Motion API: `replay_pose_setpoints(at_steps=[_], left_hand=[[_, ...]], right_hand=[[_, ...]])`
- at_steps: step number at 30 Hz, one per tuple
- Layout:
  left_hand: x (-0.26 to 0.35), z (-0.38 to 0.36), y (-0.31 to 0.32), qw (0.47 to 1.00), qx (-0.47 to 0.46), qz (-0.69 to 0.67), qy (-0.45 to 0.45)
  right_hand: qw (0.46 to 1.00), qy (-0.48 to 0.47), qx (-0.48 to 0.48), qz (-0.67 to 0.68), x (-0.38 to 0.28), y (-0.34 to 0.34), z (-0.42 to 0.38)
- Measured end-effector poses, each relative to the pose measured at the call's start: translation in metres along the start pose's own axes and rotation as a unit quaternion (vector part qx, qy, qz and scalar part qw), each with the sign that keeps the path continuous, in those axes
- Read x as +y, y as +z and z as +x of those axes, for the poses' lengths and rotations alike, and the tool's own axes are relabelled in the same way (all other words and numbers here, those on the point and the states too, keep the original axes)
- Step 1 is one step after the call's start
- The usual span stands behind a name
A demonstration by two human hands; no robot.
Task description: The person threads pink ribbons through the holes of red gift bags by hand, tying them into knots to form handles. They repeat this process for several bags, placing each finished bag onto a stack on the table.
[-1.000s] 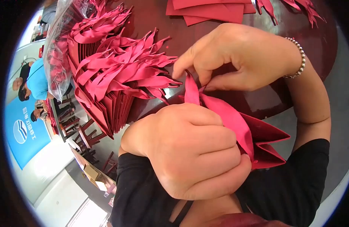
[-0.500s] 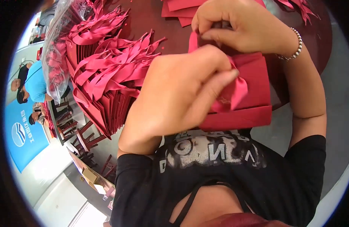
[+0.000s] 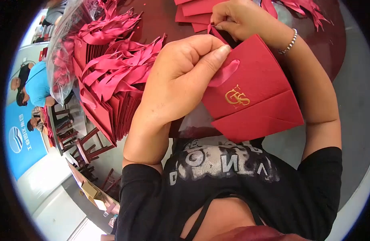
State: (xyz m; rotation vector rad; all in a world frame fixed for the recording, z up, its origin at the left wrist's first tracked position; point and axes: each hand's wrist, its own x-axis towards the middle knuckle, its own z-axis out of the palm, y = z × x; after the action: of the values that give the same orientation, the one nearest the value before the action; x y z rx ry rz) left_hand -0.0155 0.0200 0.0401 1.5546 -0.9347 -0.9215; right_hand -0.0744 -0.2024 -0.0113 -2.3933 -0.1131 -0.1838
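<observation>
A small red paper gift bag (image 3: 259,92) with a gold emblem hangs tilted between my hands. My left hand (image 3: 189,74) is closed at its upper edge, thumb and fingers pinching the pink-red ribbon (image 3: 227,74), whose loose end lies over the bag's front. Behind the bag's opening my right hand (image 3: 239,20) is also closed, with a bit of ribbon at its fingertips. The bag partly hides what the right fingers hold. Just left of my left hand stand packed red bags (image 3: 122,114) with pink-red ribbon handles (image 3: 112,72) spilling over their tops.
More flat red bags (image 3: 193,14) lie on the dark red round table (image 3: 175,26). Clear plastic wrapping (image 3: 62,60) covers red items at the left. Loose ribbons (image 3: 309,10) lie at the far right. Other people (image 3: 36,84), stools (image 3: 90,146) and a blue banner (image 3: 26,140) are in the background.
The bag has turned and tilted, so its gold emblem now shows in full. My left hand has moved slightly up and left, and my right hand has shifted away from me.
</observation>
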Motion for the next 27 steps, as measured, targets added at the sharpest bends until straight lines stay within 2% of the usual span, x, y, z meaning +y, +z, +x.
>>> replay_pose_setpoints(at_steps=[2,3,4,10,14,19,23,24,27], left_hand=[[0.007,-0.001,0.003,0.998,-0.004,-0.033,-0.047],[0.007,-0.001,0.004,0.999,-0.021,-0.014,-0.039],[0.004,-0.001,0.004,0.999,-0.034,0.009,-0.03],[-0.001,0.002,-0.001,0.999,-0.04,0.033,0.011],[-0.009,0.007,0.001,0.997,-0.023,0.035,0.058],[-0.017,0.014,0.006,0.988,0.097,0.021,0.12],[-0.021,0.016,0.001,0.975,0.138,-0.152,0.079],[-0.021,0.02,0.0,0.959,0.141,-0.214,0.12],[-0.009,0.017,0.002,0.896,0.188,-0.4,0.052]], right_hand=[[1.0,0.031,0.001,-0.001,0.001,0.003,0.001],[0.999,0.041,0.002,-0.004,0.004,0.005,0.004],[1.0,-0.015,0.018,0.014,0.011,0.008,0.004],[0.99,-0.09,0.093,0.05,0.027,0.014,0.003],[0.994,0.067,0.059,0.068,0.015,0.002,0.001],[0.976,0.098,0.114,0.157,0.002,-0.019,-0.005],[0.948,0.071,0.149,0.271,0.011,-0.026,-0.005],[0.944,0.073,0.158,0.28,0.009,-0.028,-0.005],[0.934,0.085,0.162,0.309,-0.002,-0.027,-0.004]])
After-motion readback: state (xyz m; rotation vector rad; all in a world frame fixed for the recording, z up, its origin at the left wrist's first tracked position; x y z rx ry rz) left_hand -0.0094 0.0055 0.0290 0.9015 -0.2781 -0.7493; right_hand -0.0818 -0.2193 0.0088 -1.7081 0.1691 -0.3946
